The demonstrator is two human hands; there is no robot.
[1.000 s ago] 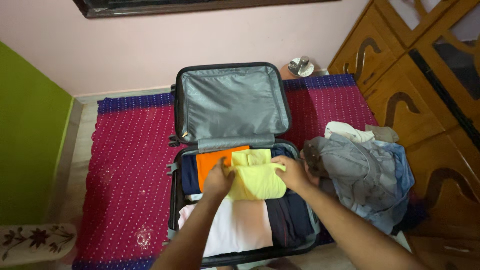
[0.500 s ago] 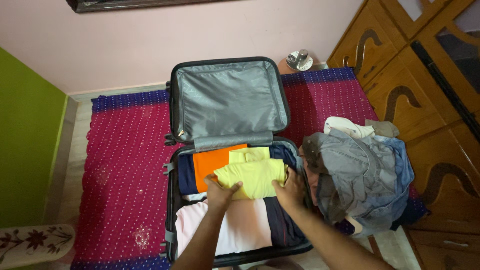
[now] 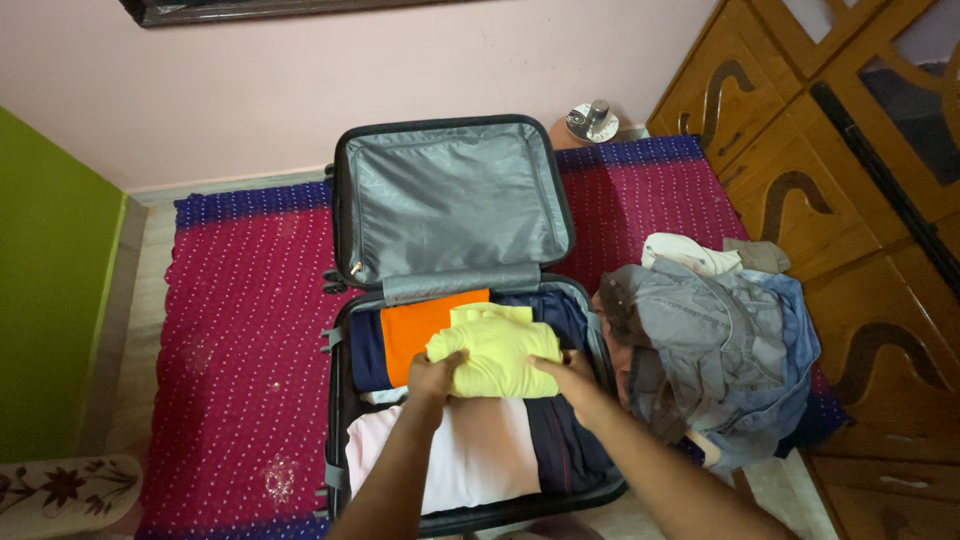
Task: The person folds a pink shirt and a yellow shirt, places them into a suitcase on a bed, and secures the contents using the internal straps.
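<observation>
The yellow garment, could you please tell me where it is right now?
In the head view, the yellow garment sits in the open suitcase, gripped between the left hand and right hand, just right of the orange garment.

Yellow shirt (image 3: pixel 497 355), orange garment (image 3: pixel 418 327), pale pink garment (image 3: pixel 478 450); grey suitcase lining (image 3: pixel 447 200); magenta white-dotted mat (image 3: pixel 250 330).

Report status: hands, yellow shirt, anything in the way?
Left hand and right hand grip yellow shirt. Shirt half-rolled over packed suitcase. Clothes pile beside, not blocking.
</observation>
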